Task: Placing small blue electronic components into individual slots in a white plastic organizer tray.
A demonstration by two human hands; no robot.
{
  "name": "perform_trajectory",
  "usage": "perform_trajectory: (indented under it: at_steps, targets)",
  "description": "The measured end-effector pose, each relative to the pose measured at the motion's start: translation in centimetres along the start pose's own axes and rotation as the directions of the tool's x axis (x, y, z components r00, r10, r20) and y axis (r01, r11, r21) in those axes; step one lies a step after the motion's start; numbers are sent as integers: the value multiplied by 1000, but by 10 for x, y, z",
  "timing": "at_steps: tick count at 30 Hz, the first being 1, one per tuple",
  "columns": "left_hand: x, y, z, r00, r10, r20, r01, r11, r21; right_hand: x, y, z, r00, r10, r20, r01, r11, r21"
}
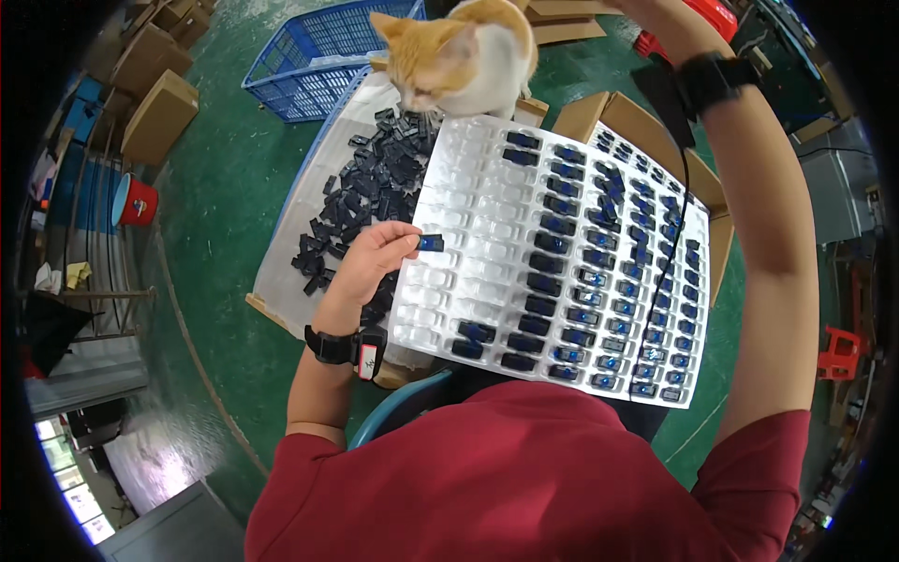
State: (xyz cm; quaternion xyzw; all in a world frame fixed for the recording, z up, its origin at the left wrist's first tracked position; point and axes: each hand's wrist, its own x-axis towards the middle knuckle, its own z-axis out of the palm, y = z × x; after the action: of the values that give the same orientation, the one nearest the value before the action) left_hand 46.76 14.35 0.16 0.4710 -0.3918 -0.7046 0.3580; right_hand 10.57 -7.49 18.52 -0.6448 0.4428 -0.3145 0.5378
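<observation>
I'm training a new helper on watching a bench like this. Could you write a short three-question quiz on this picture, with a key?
1. What does the left hand hold?
2. True or false: every cell of the white tray is filled.
3. Which is right by the tray's far edge: (a) a red bucket, (b) a cat, (c) a red stool?

Key: 1. A small black part. 2. False: many cells on its left are bare. 3. b.

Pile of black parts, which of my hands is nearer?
Left. Your left hand is right beside the pile, holding one part; your right hand is farther away, at the picture's top edge, partly cut off.
</observation>
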Motion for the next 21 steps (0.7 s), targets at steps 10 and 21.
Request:
perform_trajectory:
  at_steps: [10,21]
  targets:
    - [-12,0,-7,998,-59,-16,59,998,-3,20,8,82,908,-376,183,339,408,-848]
    - [-11,1,1,995,-92,-44,95,994,50,103,23,151,907,-386,165,221,104,-970]
